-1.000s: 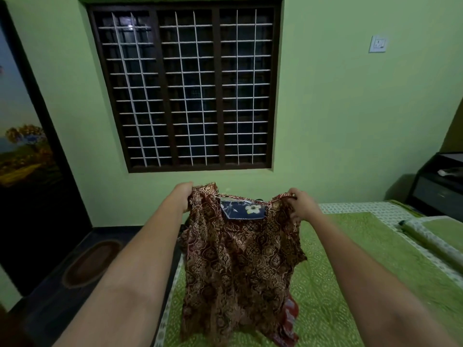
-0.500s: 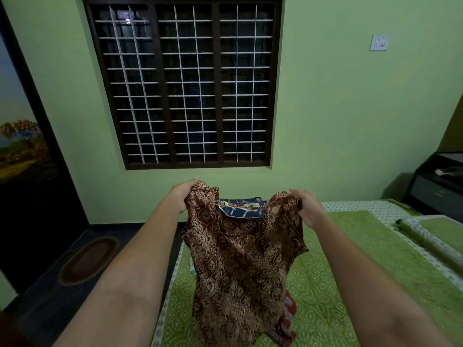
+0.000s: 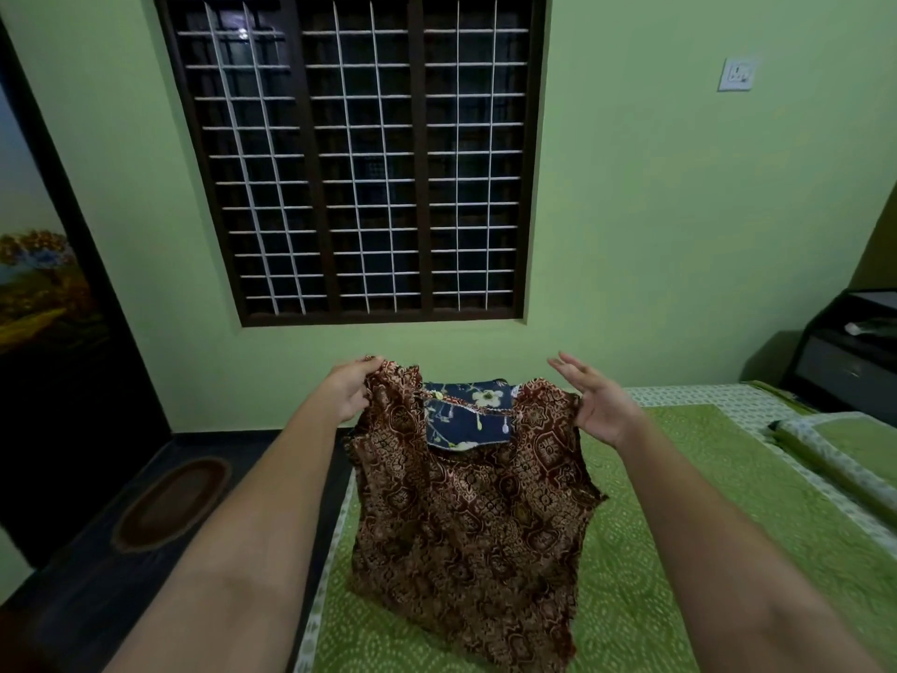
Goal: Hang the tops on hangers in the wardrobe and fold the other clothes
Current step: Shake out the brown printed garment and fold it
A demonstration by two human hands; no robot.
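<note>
Your left hand (image 3: 350, 392) has its fingers (image 3: 371, 365) curled around the left shoulder of the top (image 3: 471, 517), pinching the brown patterned cloth and holding it up. Your right hand (image 3: 599, 405) is spread, fingers (image 3: 565, 366) straight and apart, palm turned toward the right shoulder of the top; the cloth edge sits just at the base of your palm, and you grip nothing there. The top hangs from your left hand, its blue flowered neck panel (image 3: 466, 415) between your two hands, its lower part draping down over the green bed (image 3: 679, 551). Beyond your hands stand the green wall (image 3: 679, 211) and the barred window (image 3: 359, 157).
</note>
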